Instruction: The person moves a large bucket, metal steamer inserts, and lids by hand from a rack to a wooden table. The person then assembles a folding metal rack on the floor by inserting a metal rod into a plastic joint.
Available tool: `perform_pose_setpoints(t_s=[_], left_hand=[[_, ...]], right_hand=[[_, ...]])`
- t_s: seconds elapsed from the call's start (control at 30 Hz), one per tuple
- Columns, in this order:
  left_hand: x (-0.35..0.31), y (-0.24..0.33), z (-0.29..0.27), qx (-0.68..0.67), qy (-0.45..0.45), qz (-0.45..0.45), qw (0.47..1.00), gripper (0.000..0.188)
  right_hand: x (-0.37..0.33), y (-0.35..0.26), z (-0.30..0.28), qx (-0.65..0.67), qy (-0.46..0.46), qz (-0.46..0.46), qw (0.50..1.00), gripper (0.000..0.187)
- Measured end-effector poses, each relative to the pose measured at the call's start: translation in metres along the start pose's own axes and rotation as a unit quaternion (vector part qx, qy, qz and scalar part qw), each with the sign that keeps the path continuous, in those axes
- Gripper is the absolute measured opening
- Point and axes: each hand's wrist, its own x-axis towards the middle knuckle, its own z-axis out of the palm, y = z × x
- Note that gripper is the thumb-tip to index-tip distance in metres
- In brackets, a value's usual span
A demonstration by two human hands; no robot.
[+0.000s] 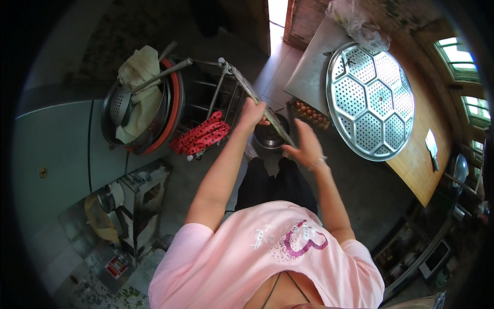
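Observation:
In front of me my left hand (pixel 252 113) is closed round a long, flat, greyish stick (pixel 271 119). The stick slants from the metal rack at upper left down toward my right hand. My right hand (pixel 307 145) is beside its lower end, fingers stretched and thumb apart; whether it touches the stick I cannot tell. Below the stick, on the floor by my feet, is a dark round pan (pixel 270 135), partly hidden.
On the left, a metal rack (pixel 218 92) carries a red dotted cloth (pixel 206 135) next to stacked basins (pixel 109 116) with a skimmer (pixel 121 107). At right are a perforated steamer tray (pixel 370 103), a wooden counter (pixel 411 172), a cleaver (pixel 431 147) and a carton of eggs (pixel 310 112).

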Motion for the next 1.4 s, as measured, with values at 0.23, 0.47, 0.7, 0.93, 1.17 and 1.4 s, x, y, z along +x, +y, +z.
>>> perform_pose_setpoints(t_s=[0.23,0.47,0.7,0.93,1.17,1.4], left_hand=[[0.004,0.006,-0.020,-0.011,-0.078,-0.010,0.997,0.028],[0.055,0.028,-0.090,-0.021,0.116,0.100,0.988,0.029],[0.092,0.039,-0.101,-0.094,0.043,0.028,0.994,0.023],[0.103,0.036,-0.085,-0.333,0.110,-0.042,0.935,0.015],[0.108,0.042,-0.082,-0.306,0.216,0.006,0.927,0.011],[0.130,0.076,-0.111,-0.332,0.127,0.035,0.934,0.010]], right_hand=[[0.044,-0.007,0.077,-0.078,-0.029,0.068,0.994,0.051],[0.042,-0.008,0.091,-0.087,0.024,0.038,0.995,0.052],[0.058,-0.013,0.110,-0.084,0.004,0.043,0.996,0.051],[0.055,-0.008,0.134,-0.085,-0.068,0.052,0.993,0.049],[0.054,-0.030,0.141,-0.036,-0.060,0.100,0.992,0.044],[0.078,-0.055,0.134,-0.051,-0.007,0.089,0.995,0.046]])
